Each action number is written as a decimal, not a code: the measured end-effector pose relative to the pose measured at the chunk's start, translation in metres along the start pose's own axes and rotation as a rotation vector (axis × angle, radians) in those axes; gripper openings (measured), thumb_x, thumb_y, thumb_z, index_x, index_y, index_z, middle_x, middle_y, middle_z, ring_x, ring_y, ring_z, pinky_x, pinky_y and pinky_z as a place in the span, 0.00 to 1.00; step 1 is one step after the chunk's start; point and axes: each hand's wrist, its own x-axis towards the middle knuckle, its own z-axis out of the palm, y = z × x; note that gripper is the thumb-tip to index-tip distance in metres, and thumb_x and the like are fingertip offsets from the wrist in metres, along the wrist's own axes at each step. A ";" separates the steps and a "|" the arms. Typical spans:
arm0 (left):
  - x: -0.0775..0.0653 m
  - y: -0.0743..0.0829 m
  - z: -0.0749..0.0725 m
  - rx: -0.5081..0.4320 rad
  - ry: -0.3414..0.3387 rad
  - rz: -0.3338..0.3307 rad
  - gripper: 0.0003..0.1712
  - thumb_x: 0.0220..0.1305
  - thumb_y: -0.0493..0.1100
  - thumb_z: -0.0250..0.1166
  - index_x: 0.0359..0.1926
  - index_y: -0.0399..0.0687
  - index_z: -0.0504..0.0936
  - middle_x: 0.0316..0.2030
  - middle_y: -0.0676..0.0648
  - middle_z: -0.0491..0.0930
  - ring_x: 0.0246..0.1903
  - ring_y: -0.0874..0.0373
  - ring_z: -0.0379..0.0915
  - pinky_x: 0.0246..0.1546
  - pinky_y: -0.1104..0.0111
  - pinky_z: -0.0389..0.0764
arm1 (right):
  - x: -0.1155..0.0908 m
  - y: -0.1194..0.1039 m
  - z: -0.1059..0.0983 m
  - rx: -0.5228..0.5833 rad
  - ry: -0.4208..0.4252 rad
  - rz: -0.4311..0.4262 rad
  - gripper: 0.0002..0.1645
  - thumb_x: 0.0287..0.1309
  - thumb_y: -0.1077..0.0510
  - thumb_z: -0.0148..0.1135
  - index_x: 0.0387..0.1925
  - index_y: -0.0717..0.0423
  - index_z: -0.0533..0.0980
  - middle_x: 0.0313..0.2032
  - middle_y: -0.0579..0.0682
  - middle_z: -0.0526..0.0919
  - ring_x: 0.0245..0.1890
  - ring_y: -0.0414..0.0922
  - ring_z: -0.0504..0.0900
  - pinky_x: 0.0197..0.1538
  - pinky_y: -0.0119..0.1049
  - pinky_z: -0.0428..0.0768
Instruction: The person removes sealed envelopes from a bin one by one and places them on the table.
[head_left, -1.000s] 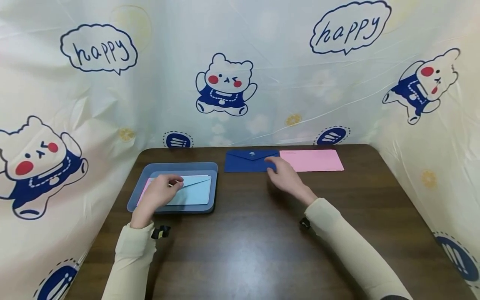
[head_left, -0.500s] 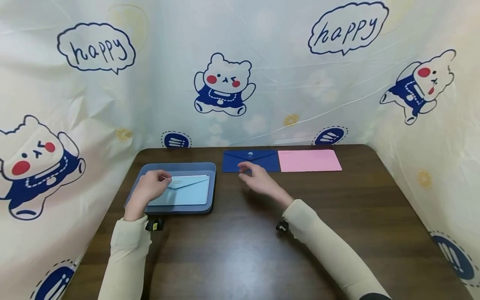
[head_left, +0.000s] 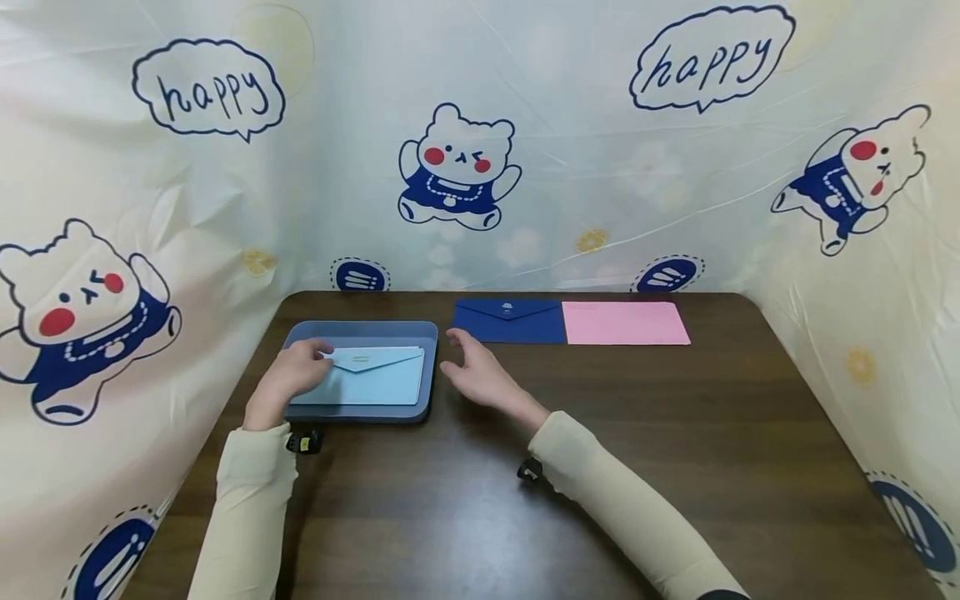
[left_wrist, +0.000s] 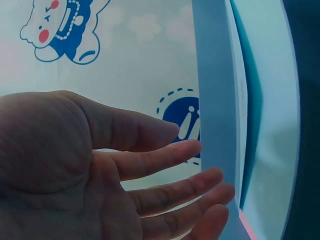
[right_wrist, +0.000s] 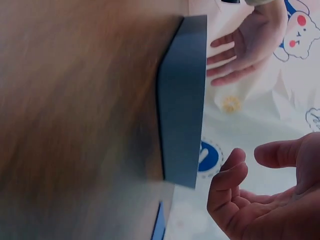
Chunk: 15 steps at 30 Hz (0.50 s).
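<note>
A light blue envelope (head_left: 378,379) lies flap side up in the blue-grey tray (head_left: 431,367), on top of other paper; a pink edge (left_wrist: 247,226) peeks out below it in the left wrist view. Over the tray's left part is my left hand (head_left: 296,371), its fingers loosely extended and holding nothing. Just right of the tray my right hand (head_left: 487,375) hovers, thumb and fingers apart with nothing between them. A dark blue envelope (head_left: 510,323) lies beyond that hand, beside a pink envelope (head_left: 626,323).
The dark wooden table (head_left: 600,400) carries the tray at its far left and the two loose envelopes along its back edge. A printed curtain (head_left: 570,125) surrounds the table at the back and sides.
My right hand has moved left, from over the dark blue envelope to beside the tray. The left hand has drawn back leftward over the tray, off the light blue envelope's middle.
</note>
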 end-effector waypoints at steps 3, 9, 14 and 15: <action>-0.001 -0.003 -0.002 0.007 -0.024 -0.014 0.27 0.77 0.41 0.50 0.67 0.25 0.72 0.63 0.20 0.70 0.60 0.28 0.70 0.57 0.39 0.74 | 0.002 -0.005 0.012 0.013 -0.012 0.012 0.35 0.76 0.57 0.55 0.78 0.63 0.60 0.72 0.63 0.69 0.70 0.58 0.71 0.69 0.52 0.71; 0.002 -0.006 -0.005 0.001 -0.039 -0.070 0.28 0.76 0.41 0.48 0.69 0.26 0.71 0.65 0.21 0.69 0.61 0.28 0.69 0.58 0.38 0.73 | 0.004 -0.014 0.027 0.019 -0.058 0.059 0.42 0.76 0.56 0.56 0.81 0.62 0.52 0.72 0.64 0.69 0.62 0.55 0.78 0.61 0.47 0.75; 0.006 -0.010 -0.005 0.005 -0.048 -0.094 0.29 0.75 0.40 0.47 0.69 0.25 0.70 0.66 0.20 0.67 0.62 0.28 0.67 0.60 0.38 0.71 | 0.007 -0.020 0.038 0.029 -0.089 0.079 0.45 0.75 0.55 0.57 0.82 0.62 0.47 0.74 0.65 0.67 0.46 0.52 0.84 0.52 0.42 0.80; 0.006 -0.010 -0.006 0.003 -0.053 -0.100 0.29 0.75 0.40 0.47 0.70 0.25 0.69 0.67 0.20 0.66 0.63 0.28 0.66 0.60 0.38 0.71 | 0.008 -0.021 0.040 0.035 -0.098 0.080 0.45 0.75 0.56 0.57 0.82 0.62 0.47 0.73 0.65 0.68 0.38 0.52 0.85 0.46 0.41 0.82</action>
